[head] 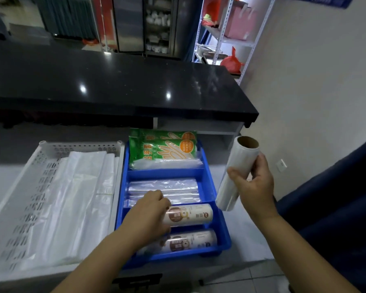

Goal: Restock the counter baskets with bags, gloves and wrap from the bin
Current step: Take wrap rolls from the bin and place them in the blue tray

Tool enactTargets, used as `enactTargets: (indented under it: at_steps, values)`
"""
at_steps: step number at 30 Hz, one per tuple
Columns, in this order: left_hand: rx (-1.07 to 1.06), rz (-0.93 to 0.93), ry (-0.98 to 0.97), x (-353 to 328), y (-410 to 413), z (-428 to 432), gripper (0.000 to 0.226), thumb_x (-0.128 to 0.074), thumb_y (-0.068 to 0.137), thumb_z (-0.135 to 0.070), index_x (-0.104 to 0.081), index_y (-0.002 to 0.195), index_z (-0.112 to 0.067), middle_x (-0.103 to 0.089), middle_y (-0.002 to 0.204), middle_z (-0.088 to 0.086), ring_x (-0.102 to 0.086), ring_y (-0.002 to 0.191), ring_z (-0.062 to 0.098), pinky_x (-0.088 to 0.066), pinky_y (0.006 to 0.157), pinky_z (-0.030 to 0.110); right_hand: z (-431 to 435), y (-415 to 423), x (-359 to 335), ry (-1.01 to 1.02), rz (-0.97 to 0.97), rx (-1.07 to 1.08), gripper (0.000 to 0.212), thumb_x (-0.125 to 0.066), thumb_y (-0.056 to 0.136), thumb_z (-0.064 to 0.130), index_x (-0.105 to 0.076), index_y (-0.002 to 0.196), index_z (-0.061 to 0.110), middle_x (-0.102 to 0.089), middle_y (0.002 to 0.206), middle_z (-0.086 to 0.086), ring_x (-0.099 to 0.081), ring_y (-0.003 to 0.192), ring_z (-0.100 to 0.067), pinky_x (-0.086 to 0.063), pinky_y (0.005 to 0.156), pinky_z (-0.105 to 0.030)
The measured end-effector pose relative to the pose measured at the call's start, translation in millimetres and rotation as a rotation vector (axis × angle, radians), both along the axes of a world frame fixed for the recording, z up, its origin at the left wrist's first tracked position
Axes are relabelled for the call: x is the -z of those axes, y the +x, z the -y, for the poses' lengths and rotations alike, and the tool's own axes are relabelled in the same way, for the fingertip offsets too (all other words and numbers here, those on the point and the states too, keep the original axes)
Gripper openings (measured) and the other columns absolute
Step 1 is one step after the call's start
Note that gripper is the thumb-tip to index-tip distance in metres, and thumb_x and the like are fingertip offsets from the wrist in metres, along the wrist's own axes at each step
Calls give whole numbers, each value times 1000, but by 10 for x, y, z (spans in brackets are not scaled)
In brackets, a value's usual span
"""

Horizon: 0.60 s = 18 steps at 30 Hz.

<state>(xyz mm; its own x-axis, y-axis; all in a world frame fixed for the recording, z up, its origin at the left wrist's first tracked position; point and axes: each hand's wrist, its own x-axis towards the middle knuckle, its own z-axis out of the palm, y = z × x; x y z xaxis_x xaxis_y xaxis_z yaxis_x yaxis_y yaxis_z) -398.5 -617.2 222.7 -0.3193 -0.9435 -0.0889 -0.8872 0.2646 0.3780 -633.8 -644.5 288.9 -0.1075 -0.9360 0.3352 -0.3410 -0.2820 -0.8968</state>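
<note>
A blue divided basket sits on the counter. Its far section holds green glove packs, the middle one clear folded bags, the near one two labelled wrap rolls. My left hand grips the upper labelled roll at its left end, inside the near section. The second labelled roll lies just below it. My right hand holds a clear cling-wrap roll tilted upright, to the right of the basket and above its edge. A white perforated basket on the left is filled with white plastic bags.
A raised black countertop runs behind the baskets. A beige wall closes the right side, with a dark blue object below it. White metal shelving with a red bag stands at the back right.
</note>
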Motion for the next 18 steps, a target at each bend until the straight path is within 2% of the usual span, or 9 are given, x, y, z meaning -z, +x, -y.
enactTargets:
  at_steps: [2, 6, 10, 13, 15, 18]
  values:
    - [26, 7, 21, 110, -44, 12, 48, -69, 71, -44, -56, 115, -29, -49, 113, -10, -41, 103, 8, -41, 84, 23, -27, -40, 41, 4, -13, 18, 50, -63, 63, 55, -41, 108, 61, -54, 101, 41, -54, 101, 13, -48, 63, -4]
    - [24, -16, 24, 252, -47, -2, 45, -65, 76, -44, -54, 117, -29, -49, 115, -11, -37, 105, 7, -36, 85, 22, -63, -38, 144, 29, -27, 2, 50, -64, 64, 53, -41, 108, 61, -54, 102, 40, -54, 102, 12, -48, 63, -2]
    - [33, -50, -30, 322, -65, -49, 34, -51, 89, -33, -51, 123, -30, -50, 119, -10, -37, 107, 8, -35, 89, 22, -36, 22, 180, 29, -12, -39, 51, -68, 69, 40, -41, 110, 52, -53, 102, 41, -54, 104, 11, -45, 65, 0]
    - [39, -49, -30, 312, -54, -69, 34, -53, 89, -32, -51, 122, -31, -50, 120, -10, -39, 109, 8, -38, 90, 23, 0, 96, 207, 16, -14, -75, 62, -76, 73, 22, -37, 110, 53, -51, 103, 41, -54, 104, 9, -47, 68, -1]
    - [34, -61, -28, 253, 7, -61, 35, -55, 88, -31, -51, 123, -32, -51, 121, -11, -41, 110, 6, -39, 91, 23, 13, 176, 199, 14, -62, -112, 64, -77, 73, 19, -37, 108, 54, -52, 105, 38, -55, 103, 6, -48, 71, -3]
    - [-76, -90, -104, 93, 229, 2, 41, -55, 88, -25, -49, 128, -32, -54, 124, -10, -45, 115, 7, -38, 96, 25, 15, 335, 160, -6, -244, -211, 62, -77, 70, 28, -38, 113, 51, -51, 111, 26, -55, 102, -1, -50, 74, -9]
